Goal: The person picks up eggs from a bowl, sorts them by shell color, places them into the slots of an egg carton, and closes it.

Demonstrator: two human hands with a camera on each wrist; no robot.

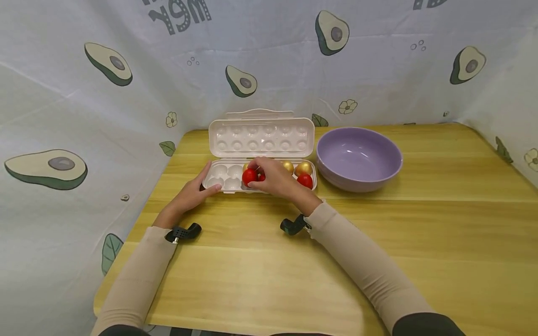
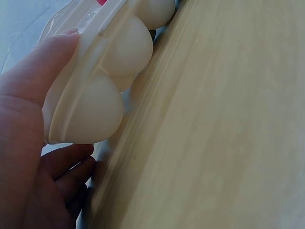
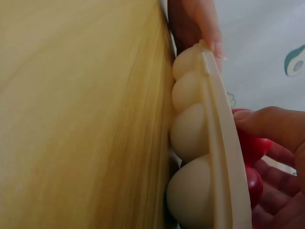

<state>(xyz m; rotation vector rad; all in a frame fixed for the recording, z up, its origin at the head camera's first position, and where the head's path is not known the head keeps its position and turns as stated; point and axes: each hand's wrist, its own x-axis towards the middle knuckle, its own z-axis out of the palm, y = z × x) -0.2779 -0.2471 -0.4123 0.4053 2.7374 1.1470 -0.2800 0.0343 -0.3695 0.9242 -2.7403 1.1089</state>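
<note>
A white plastic egg carton [image 1: 261, 137] lies on the table with its lid folded back. My left hand [image 1: 191, 193] holds its left end, thumb on the near rim and fingers around the side, as the left wrist view also shows. Between thumb and fingers, my right hand [image 1: 275, 177] pinches a red egg [image 1: 249, 176] low over the middle of the front row. Gold eggs [image 1: 303, 168] sit in the back row, one partly behind the right hand. Another red egg [image 1: 305, 180] fills the front right cup. The cups [image 1: 224, 176] at the left end are empty.
Right of the carton, close beside it, stands a purple bowl [image 1: 359, 158] with nothing in it. The wooden table [image 1: 252, 270] reaches back to a hanging cloth [image 1: 273, 56] printed with avocados.
</note>
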